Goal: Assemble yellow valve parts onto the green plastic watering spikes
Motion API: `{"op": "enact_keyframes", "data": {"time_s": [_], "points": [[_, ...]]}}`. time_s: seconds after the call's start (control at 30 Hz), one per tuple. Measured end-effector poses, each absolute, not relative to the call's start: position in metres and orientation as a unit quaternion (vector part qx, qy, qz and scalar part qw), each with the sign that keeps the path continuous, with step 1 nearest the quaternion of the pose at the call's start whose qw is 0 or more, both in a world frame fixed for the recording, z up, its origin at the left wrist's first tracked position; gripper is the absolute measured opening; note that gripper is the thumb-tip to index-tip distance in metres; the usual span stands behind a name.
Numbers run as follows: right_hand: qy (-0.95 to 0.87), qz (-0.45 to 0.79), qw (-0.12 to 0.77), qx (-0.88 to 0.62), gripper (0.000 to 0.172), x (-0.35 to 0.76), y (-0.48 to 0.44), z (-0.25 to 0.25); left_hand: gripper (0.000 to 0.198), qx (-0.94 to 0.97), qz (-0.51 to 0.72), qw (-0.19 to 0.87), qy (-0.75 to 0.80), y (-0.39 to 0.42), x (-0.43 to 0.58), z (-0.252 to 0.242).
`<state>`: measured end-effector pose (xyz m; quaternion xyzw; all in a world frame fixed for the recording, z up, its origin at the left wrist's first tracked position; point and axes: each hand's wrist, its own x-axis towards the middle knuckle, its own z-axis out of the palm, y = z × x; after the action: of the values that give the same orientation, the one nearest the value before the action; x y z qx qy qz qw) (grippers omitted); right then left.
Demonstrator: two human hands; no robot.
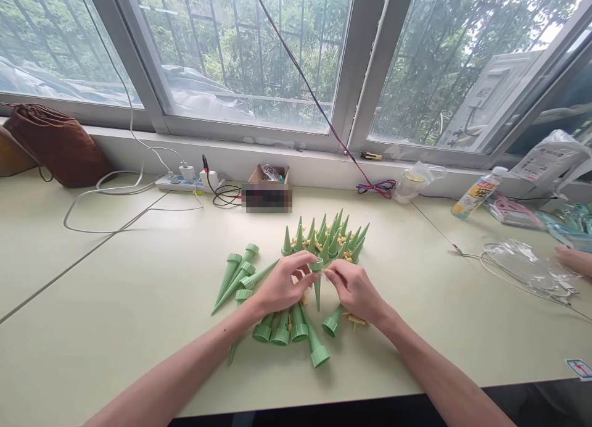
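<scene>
My left hand (289, 282) grips a green plastic watering spike (317, 291) by its wide collar, with the tip pointing down. At the spike's side, my right hand (354, 289) pinches a small pale-yellow plastic piece (325, 271), mostly covered by the fingers. Whether that piece is seated in the spike I cannot tell. Behind both hands stand several green spikes (332, 236), tips up, with yellow pieces among them. More loose spikes (280, 333) lie in front of and left of my left hand. Under my right wrist are another spike (331, 325) and some yellow pieces (355, 319).
A power strip (185, 181) with cables and a small cardboard box (269, 175) stand along the window side. Farther right are a plastic cup (409, 186), a drink bottle (479, 192) and a clear bag with a cable (522, 263). Another person's hand (574, 260) shows at the right edge.
</scene>
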<state>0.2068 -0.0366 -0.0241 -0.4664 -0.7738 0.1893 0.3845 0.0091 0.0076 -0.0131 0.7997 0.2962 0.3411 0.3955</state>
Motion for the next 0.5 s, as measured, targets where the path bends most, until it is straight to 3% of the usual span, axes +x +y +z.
{"op": "enact_keyframes", "data": {"time_s": [0.5], "points": [[-0.764, 0.193, 0.396, -0.471, 0.026, 0.2046, -0.0381, -0.0227, 0.013, 0.797, 0.352, 0.392, 0.297, 0.0067, 0.0086, -0.0138]]}}
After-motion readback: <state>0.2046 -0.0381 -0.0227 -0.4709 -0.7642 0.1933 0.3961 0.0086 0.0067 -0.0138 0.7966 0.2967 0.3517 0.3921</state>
